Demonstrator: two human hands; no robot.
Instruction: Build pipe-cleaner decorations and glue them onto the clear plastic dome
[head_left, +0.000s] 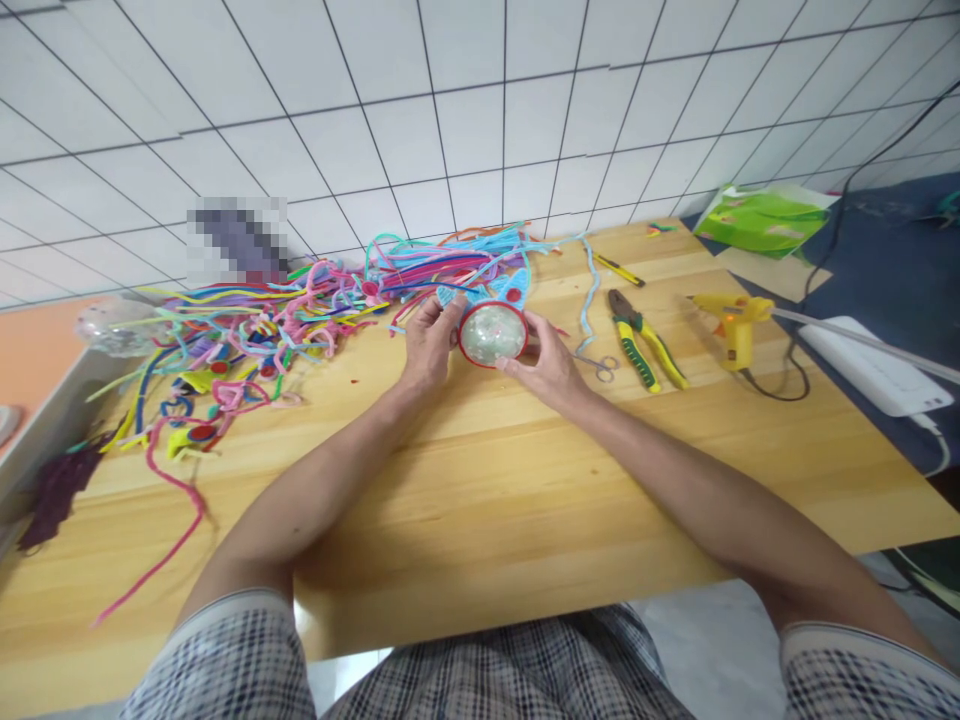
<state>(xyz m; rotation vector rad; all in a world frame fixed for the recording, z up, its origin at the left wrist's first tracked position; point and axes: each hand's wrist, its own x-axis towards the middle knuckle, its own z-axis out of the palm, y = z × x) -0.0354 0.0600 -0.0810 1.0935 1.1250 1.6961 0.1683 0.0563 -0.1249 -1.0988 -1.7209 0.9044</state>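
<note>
Between my two hands is a round, clear ball-like piece (493, 335) with a red rim around it. Light blue ear-like shapes (516, 284), one bearing a red dot, stick up behind its top edge. My left hand (431, 345) grips the left side of the rim, thumb on top. On the right side, my right hand (547, 360) holds the rim with its thumb at the lower front. The fingers behind the piece are partly hidden. Just right of my right hand lie scissors (602, 368), only their handles plain to see.
Pipe cleaners (442, 262) in many colours heap along the wall and left side. Pliers (643, 340), a yellow cutter knife (619, 269) and a yellow glue gun (735, 325) with a cable lie to the right. A white power strip (874, 365) sits beyond the table (480, 520).
</note>
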